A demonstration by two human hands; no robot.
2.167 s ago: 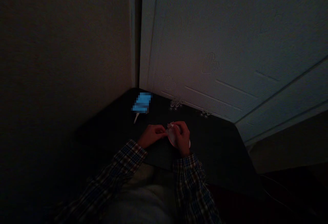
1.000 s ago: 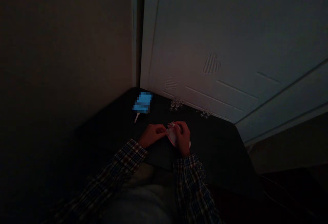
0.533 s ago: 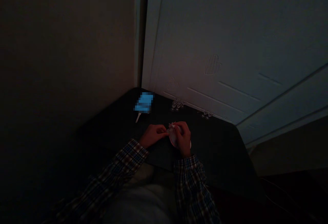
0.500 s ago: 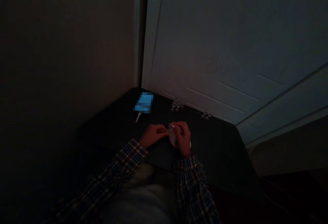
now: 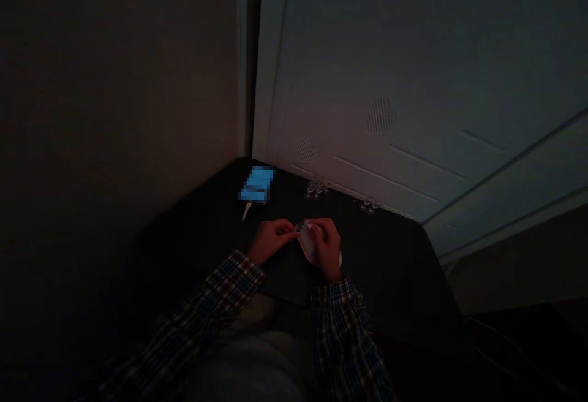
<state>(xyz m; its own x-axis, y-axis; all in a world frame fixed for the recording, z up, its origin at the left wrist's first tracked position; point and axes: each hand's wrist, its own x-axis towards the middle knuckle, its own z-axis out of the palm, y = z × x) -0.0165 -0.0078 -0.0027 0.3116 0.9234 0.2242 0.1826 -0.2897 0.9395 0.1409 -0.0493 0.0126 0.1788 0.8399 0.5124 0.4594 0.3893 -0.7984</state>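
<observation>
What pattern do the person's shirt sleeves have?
A plaid check of dark and light lines, seen best on the right sleeve in the head view.

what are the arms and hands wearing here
The left sleeve and right sleeve are long, in a dark check with pale and reddish lines, cuffed at the wrists. The left hand and right hand are bare: no gloves.

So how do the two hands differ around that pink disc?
The right hand wraps round the pink disc, covering much of it; the left hand only pinches at its edge with fingertips. The right hand points away from the person; the left hand points across, toward the right hand. Both wear plaid sleeves.
</observation>
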